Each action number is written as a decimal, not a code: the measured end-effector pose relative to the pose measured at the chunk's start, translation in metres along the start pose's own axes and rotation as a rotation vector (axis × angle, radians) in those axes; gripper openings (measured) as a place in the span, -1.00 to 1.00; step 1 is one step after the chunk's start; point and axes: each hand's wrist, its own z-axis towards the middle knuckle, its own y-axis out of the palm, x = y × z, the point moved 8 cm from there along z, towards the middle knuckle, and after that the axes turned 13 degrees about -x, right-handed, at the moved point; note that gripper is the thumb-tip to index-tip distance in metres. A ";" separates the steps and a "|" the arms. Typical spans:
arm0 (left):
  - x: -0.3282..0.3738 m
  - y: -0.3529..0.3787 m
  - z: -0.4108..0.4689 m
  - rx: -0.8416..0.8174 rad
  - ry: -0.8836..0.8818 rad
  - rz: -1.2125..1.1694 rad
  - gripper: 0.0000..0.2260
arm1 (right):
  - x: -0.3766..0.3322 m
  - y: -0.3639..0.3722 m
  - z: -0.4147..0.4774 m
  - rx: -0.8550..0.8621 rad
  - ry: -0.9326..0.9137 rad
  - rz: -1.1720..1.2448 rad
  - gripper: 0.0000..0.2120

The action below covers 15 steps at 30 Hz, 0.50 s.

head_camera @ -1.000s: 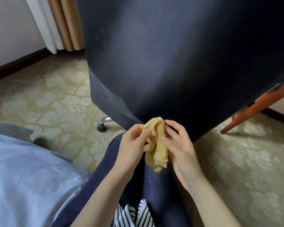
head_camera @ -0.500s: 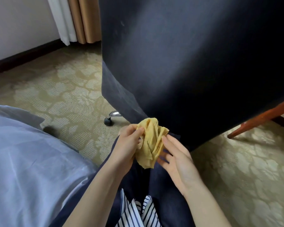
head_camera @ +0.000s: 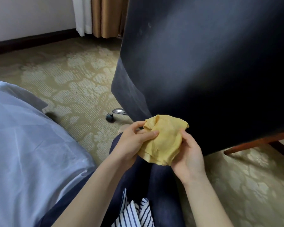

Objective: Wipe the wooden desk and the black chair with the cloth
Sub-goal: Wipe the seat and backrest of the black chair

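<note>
The back of the black chair [head_camera: 203,63] fills the upper right of the head view, close in front of me. A yellow cloth [head_camera: 164,143] is spread between both hands just below the chair's lower edge, above my dark-trousered knees. My left hand [head_camera: 133,141] pinches the cloth's left side with thumb and fingers. My right hand [head_camera: 190,153] holds its right side, thumb on top. A reddish wooden leg [head_camera: 259,141], probably the desk's, shows at the right under the chair; the desk top is out of sight.
A bed with pale blue-grey bedding [head_camera: 26,153] lies at my left. Patterned green carpet [head_camera: 75,89] covers the floor. A chair caster on a chrome leg [head_camera: 111,116] stands on it. Curtains [head_camera: 98,15] and a dark skirting board [head_camera: 31,41] run along the back wall.
The cloth went from a bunched, hanging strip to a wider sheet opened between both hands. The view has shifted, so the chair sits further right.
</note>
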 end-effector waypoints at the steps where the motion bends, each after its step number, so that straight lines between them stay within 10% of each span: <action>1: 0.002 0.000 -0.001 -0.010 0.004 -0.028 -0.43 | 0.006 0.007 0.003 -0.033 0.018 0.046 -0.53; 6: 0.021 -0.008 -0.003 0.043 0.076 -0.119 -0.71 | 0.030 0.036 0.027 -0.147 0.085 0.189 -0.44; 11: 0.085 -0.040 -0.010 0.463 0.309 0.747 -0.69 | 0.037 0.058 0.065 -0.104 0.145 0.227 -0.49; 15: 0.114 -0.076 0.003 0.545 0.335 0.837 -0.53 | 0.001 0.080 0.103 -0.099 0.058 -0.094 -0.60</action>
